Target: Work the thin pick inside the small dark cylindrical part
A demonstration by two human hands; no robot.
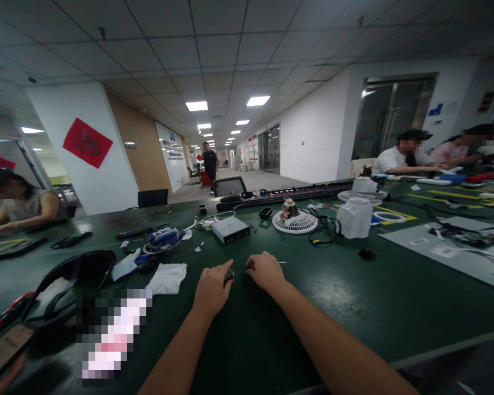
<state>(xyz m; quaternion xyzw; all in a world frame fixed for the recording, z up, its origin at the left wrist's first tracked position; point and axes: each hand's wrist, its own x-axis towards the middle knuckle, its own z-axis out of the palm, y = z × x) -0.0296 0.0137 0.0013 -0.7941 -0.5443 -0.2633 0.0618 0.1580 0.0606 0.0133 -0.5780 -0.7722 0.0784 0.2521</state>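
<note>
My left hand (212,288) is closed around a small dark object with a shiny rounded end (229,276); most of it is hidden by the fingers. To its right, my right hand (265,271) rests low over the green table (247,334) with its fingers curled in. Whatever those fingers might hold is out of sight. Just beyond the right hand lies a thin pale stick (282,262). A flat silver-grey box, looking like a disc drive (231,229), lies a little way past both hands. On the left hand's outer side is a crumpled white cloth or tissue (167,278).
Beyond the hands are a white fan grille with a motor (295,219), a white housing (354,218) and black cables (325,230). A grey board (453,249) with wiring lies right. At left are a black headband-like item (72,285) and a phone (4,356). People sit on both sides.
</note>
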